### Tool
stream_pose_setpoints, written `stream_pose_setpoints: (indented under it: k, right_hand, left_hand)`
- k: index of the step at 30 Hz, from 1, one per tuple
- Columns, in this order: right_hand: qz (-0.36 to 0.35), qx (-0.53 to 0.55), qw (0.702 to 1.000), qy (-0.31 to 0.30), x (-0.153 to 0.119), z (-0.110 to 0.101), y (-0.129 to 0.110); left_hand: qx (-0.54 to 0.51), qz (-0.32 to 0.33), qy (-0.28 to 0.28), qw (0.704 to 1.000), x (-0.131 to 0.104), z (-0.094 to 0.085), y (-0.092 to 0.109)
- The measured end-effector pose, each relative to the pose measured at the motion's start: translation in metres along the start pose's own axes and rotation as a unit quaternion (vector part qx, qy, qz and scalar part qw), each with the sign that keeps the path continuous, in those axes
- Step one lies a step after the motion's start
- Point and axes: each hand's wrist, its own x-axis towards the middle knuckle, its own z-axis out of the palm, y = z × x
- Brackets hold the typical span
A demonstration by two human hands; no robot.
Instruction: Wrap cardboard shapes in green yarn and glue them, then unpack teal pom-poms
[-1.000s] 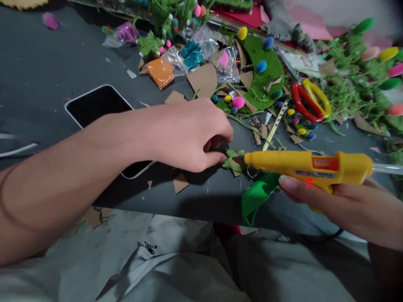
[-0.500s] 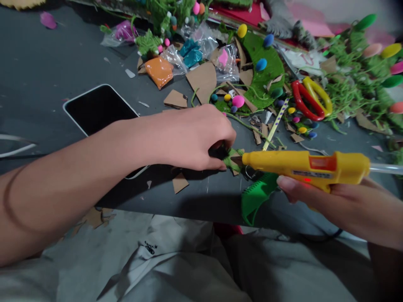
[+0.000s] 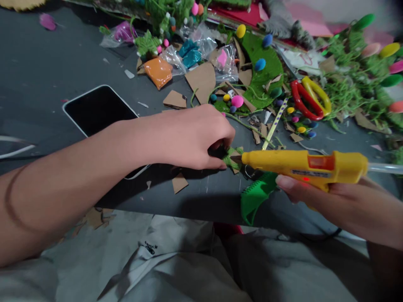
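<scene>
My left hand (image 3: 204, 136) pinches a small cardboard piece wrapped in green yarn (image 3: 232, 159) just above the dark table. Its thumb and fingers close on the left side of the piece. In my right hand (image 3: 310, 193) is a yellow hot glue gun (image 3: 289, 163), gripped by its handle, with a red light glowing on its side. A clear glue stick (image 3: 384, 168) sticks out of its back. The nozzle tip meets or nearly meets the yarn-wrapped piece; exact contact is hard to see. Below the gun lies a green toothed plastic object (image 3: 256, 199).
A phone (image 3: 102, 107) lies partly under my left forearm. Red and yellow handled scissors (image 3: 310, 98), cardboard scraps (image 3: 201, 79), a spotted strip (image 3: 275, 123) and small plastic bags (image 3: 159, 71) spread behind my hands. Green mossy material (image 3: 343, 84) with colored pompoms fills the right back.
Almost nothing differs. The whole view shifts very slightly, while both hands, the glue gun and the yarn-wrapped piece keep their places relative to each other.
</scene>
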Motion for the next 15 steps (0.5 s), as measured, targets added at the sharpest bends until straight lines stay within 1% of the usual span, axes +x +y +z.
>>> stream_pose_setpoints:
  k: [3,6,10,15]
  right_hand:
    - [0.088,-0.013,0.996,-0.018,-0.001,-0.001,-0.005]
    - [0.132,-0.023,0.991,-0.022,-0.003,0.000,-0.005]
    - [0.150,-0.025,0.988,-0.035,-0.003,0.000,0.000]
    - [0.143,-0.036,0.989,-0.028,-0.005,-0.001,0.005]
  left_hand:
    - [0.000,-0.003,-0.012,1.000,-0.001,-0.002,0.001]
    - [-0.001,0.000,-0.006,1.000,-0.001,-0.003,0.001]
    - [-0.002,0.007,0.013,1.000,-0.001,0.000,-0.002]
    - [0.001,0.005,0.030,1.000,0.000,0.003,-0.004]
